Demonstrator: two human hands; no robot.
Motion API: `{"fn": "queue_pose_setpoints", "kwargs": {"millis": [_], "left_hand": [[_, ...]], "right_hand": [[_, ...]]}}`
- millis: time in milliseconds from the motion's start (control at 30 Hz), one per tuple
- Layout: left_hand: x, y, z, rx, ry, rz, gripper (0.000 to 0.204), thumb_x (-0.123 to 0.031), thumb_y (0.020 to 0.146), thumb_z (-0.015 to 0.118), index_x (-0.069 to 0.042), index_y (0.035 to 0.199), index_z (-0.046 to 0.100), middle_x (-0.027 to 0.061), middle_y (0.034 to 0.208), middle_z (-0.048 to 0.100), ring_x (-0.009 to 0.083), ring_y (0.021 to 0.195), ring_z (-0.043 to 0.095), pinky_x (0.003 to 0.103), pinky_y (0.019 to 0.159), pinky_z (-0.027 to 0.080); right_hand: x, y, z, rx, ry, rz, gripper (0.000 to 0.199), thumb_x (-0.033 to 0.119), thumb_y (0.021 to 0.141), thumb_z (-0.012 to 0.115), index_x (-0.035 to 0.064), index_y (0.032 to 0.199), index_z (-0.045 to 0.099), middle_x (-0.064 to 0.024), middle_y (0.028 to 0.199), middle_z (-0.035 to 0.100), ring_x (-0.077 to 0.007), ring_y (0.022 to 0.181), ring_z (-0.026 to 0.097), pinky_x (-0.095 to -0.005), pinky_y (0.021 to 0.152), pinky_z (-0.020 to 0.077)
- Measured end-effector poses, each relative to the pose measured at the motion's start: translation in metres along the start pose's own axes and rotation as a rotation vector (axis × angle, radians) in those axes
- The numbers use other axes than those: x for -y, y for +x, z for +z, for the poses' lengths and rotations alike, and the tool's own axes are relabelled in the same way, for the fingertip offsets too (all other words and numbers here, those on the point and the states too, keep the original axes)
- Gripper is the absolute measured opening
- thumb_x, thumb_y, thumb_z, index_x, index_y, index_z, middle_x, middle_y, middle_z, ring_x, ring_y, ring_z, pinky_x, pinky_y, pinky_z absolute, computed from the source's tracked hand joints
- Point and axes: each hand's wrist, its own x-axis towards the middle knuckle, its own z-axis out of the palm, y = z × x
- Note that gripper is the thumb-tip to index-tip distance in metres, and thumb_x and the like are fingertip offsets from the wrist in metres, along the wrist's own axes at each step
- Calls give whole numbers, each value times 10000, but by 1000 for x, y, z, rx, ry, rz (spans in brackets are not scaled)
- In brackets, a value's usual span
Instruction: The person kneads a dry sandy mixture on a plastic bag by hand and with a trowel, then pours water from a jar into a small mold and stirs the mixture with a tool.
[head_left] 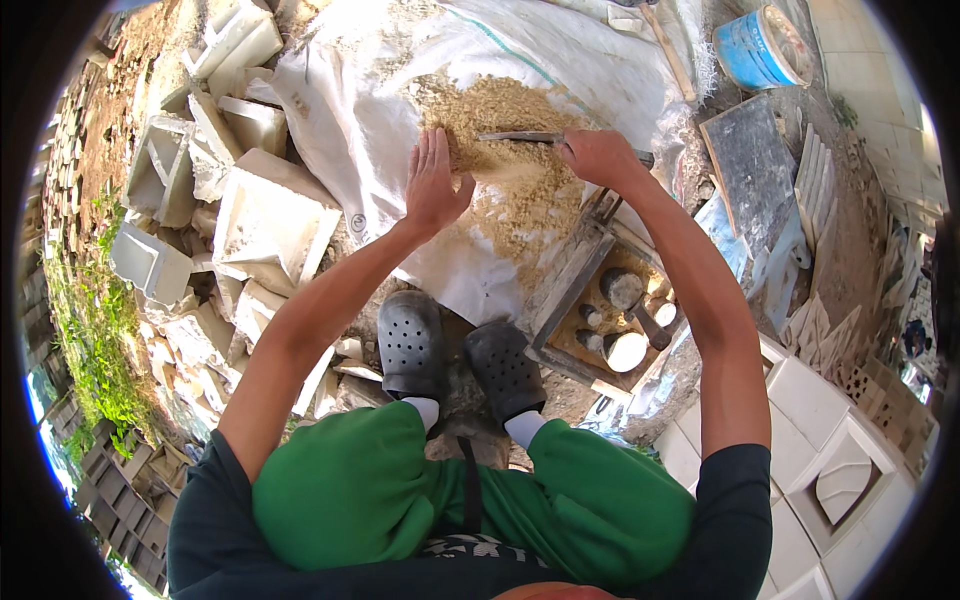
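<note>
Trowel (pixel 520 136): its slim blade points across the sand (pixel 512 102) toward our bare left hand (pixel 437 190) — a slip or a fast sweep could, we judge, nick the fingertips, because nothing covers them and the metal lies near.
White sheet (pixel 345 110): it lies in folds, so we think the blade could snag there and flick sand off the side.
Wooden box (pixel 573 295): it sits on the near side of our right hand (pixel 598 158), beside the thin end of the sand; a careless push that way could send grit over the rim, among the round things (pixel 622 288) inside.
Shoes (pixel 410 345): they stand at the near edge of the sheet; a shifted foot could drag the cloth and spread the heap.
Left fingers: stretched nearly straight and close together, thumb spread aside, with nothing we can see in their hold; how hard they press, we cannot tell.
Right fingers: curled tightly round the trowel by its handle.
Sand's place: on the white sheet, ahead of our shoes, between and beyond the hands.
Sand's look: yellow-brown and crumbly, thicker at the far side — paler and thinner nearer us, with white showing through.
</note>
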Motion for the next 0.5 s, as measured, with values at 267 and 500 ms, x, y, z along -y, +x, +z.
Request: {"fn": "queue_pose_setpoints", "kwargs": {"millis": [267,500], "left_hand": [[25,47,-10,-201,-198,-138,612,-159,899,421,123,1429,303,349,1476,317,449,1426,240,463,1193,172],[19,59,-13,8,-331,-112,534,-240,1003,364,24,1466,324,251,1521,322,358,1441,270,379,1191,212]], "right_hand": [[-9,4,4,-62,15,-121,228,291,922,511,69,915,563,-174,720,647,-379,651,639,-498,590,499],[-21,-8,12,9,-83,-170,167,235,911,522,72,912,558,-121,795,672,-347,710,661,-480,612,514]]}}
